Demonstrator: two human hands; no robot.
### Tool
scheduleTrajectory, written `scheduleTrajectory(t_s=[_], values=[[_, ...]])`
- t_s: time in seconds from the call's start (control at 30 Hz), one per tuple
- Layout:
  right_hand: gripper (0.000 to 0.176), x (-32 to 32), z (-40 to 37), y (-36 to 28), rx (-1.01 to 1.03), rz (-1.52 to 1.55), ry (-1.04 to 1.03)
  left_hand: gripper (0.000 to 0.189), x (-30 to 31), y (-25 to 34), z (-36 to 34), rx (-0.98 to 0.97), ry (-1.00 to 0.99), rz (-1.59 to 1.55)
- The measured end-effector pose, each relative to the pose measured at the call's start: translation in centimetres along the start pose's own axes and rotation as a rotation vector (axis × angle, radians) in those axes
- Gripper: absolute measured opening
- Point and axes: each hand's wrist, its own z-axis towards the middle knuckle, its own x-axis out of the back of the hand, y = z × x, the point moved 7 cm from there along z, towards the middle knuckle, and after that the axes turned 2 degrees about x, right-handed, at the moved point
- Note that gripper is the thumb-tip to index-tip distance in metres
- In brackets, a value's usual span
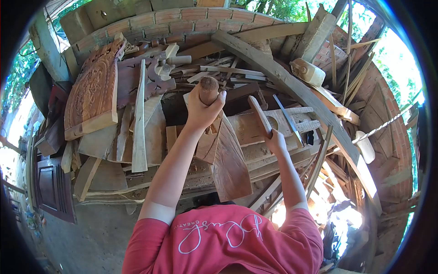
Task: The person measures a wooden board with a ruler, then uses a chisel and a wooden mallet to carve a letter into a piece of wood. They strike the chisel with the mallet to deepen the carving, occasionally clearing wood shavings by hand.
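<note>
Near the middle, my left hand (pixel 204 108) is wrapped round a thick round wooden piece (pixel 209 86) whose blunt end points up. My right hand (pixel 275 141) grips the lower end of a flat wooden bar (pixel 260 116), tilted up to the left. Between my forearms a broad wooden board (pixel 230 164) slants down toward my shirt. Right of the bar lies a thin saw-like blade (pixel 288 119) on a plank. The lower part of the round piece is hidden behind my left hand.
Carved wooden panel (pixel 93 89) leans at the left, beside scrolled dark wood (pixel 148 73). Long beam (pixel 292 82) crosses to the right. A plastic container (pixel 308 71) sits near it. Stacked planks and offcuts surround the bench, with a curved brick wall (pixel 191 17) behind.
</note>
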Motion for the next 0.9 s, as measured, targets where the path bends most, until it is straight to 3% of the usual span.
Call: scheduleTrajectory(t_s=[0.07,0.17,0.3,0.37,0.57,0.7,0.77,0.8,0.9], values=[[0.034,-0.8,0.1,0.8,0.114,-0.016,0.087,0.015,0.1,-0.3,0.0,-0.003,0.007,-0.003],[0.036,-1.9,0.4,2.1,0.094,0.002,0.092,0.016,0.3,-0.4,0.0,-0.001,0.015,-0.010],[0.041,-1.2,-0.2,-0.5,0.183,-0.060,0.200,0.017,0.4,-0.4,0.0,-0.005,0.005,-0.050],[0.044,-0.2,-0.3,-3.4,0.257,0.097,0.330,0.016,0.5,-0.4,0.0,-0.001,0.003,-0.045],[0.048,-1.7,2.1,-13.8,0.343,0.282,0.323,0.014,0.7,0.4,0.0,0.032,0.027,-0.166],[0.037,-4.4,4.6,-19.0,0.449,0.401,0.418,0.011,1.5,0.3,-0.1,0.015,0.005,-0.123],[0.033,-7.1,4.7,-19.3,0.143,0.593,0.059,0.010,2.4,0.2,0.0,-0.017,0.056,-0.251],[0.033,-6.7,4.4,-18.9,0.154,0.687,0.149,0.013,3.1,0.0,0.0,-0.035,0.120,-0.356],[0.034,-7.5,4.6,-18.3,0.086,0.645,0.080,0.012,5.0,-0.6,0.0,-0.044,0.230,-0.446]])
